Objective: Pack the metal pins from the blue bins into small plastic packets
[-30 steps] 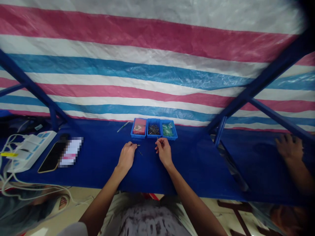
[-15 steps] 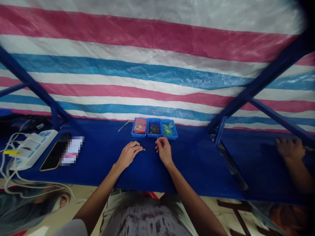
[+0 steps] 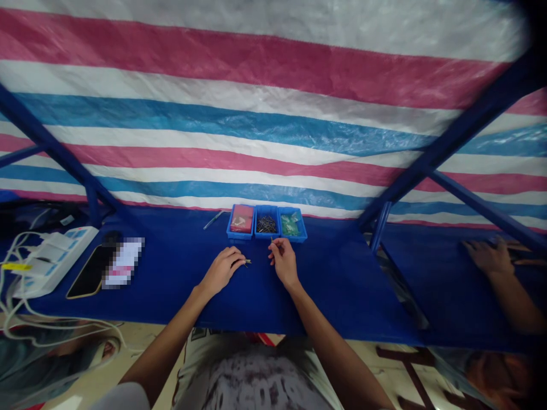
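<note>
My left hand (image 3: 223,270) rests low over the blue tabletop, its fingers closed on several small screws (image 3: 248,261) whose ends stick out past the fingertips. To the right, my right hand (image 3: 283,260) pinches one small, thin screw-like piece (image 3: 272,240) between thumb and forefinger, pointing up. Just beyond that hand stands a blue bin of dark metal screws (image 3: 267,224). Flanking it are a bin with a pink-red packet (image 3: 242,218) on the left and a bin with clear green plastic bags (image 3: 291,223) on the right.
A thin pen-like tool (image 3: 213,220) lies left of the bins. Farther left are a phone (image 3: 90,271), a blurred-out card (image 3: 123,263) and a white power strip (image 3: 57,259) with cables. Blue frame bars rise at both sides. Another person's hand (image 3: 491,256) is at the far right.
My hands stay nearly in place, both still holding their small pieces. The screws at my left fingertips have turned slightly. At the far right, the other person's hand has moved left.
</note>
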A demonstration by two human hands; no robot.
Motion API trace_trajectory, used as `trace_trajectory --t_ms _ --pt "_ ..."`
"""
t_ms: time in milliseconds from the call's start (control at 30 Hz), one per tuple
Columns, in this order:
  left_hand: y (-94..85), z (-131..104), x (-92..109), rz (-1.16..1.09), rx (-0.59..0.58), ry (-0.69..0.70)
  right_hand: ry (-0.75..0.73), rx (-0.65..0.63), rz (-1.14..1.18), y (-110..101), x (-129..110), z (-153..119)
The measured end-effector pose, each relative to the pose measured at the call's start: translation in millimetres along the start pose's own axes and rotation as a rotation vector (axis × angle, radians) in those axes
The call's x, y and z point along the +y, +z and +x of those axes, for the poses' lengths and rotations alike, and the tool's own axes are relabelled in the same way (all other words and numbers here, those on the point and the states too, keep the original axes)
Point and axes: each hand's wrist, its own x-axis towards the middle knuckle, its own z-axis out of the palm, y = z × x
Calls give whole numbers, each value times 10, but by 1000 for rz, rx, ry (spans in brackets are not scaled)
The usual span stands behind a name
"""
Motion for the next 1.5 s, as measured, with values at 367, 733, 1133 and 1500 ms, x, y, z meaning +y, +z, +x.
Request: trace_trajectory --t_ms 367,733,1133,1500 --pt "-45 -13 89 272 -95 78 21 -26 3 1 -26 -4" --pt "-63 -154 22 457 -121 221 6 -15 -27 7 24 1" --pt "219 49 239 649 -8 -24 11 -7 -12 0 -7 -8" --pt "343 47 338 698 -6 -118 185 -156 158 53 -8 -53"
